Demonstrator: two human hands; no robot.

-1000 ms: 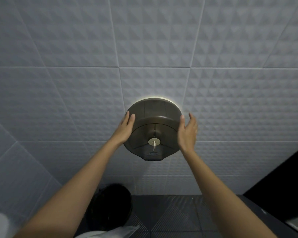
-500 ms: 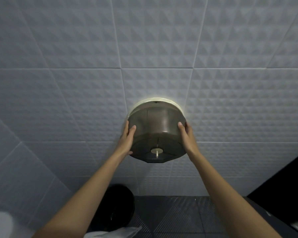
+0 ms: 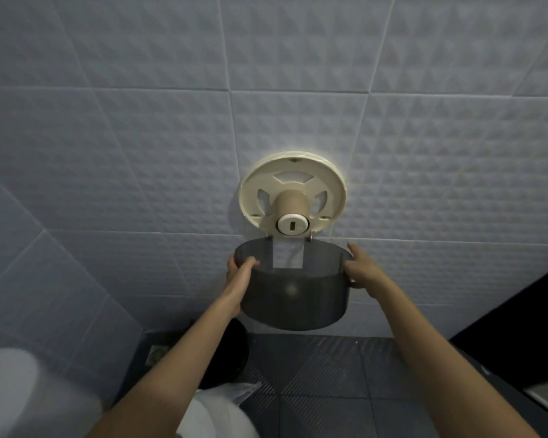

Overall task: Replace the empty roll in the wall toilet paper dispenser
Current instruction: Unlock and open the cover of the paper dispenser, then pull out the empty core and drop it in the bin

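The round cream back plate [image 3: 293,167] of the dispenser sits on the tiled wall. A bare brown cardboard core [image 3: 290,202] sits on its spindle, capped by a white hub [image 3: 292,225]. The smoky grey cover [image 3: 293,295] hangs swung down below the plate, hinged at its bottom edge. My left hand [image 3: 239,271] grips the cover's left rim, thumb inside. My right hand [image 3: 359,268] holds the cover's right rim. A white wrapped roll [image 3: 217,415] shows at the bottom, under my left forearm.
A black round bin [image 3: 231,358] stands on the dark ribbed floor below the dispenser. A floor drain [image 3: 157,354] lies left of it. A white blurred shape [image 3: 23,393] fills the bottom left corner. A dark partition [image 3: 519,311] runs along the right.
The cover has swung down from shut against the wall to hanging open. Both hands followed it down on its rim. The back plate and the bare core are now exposed.
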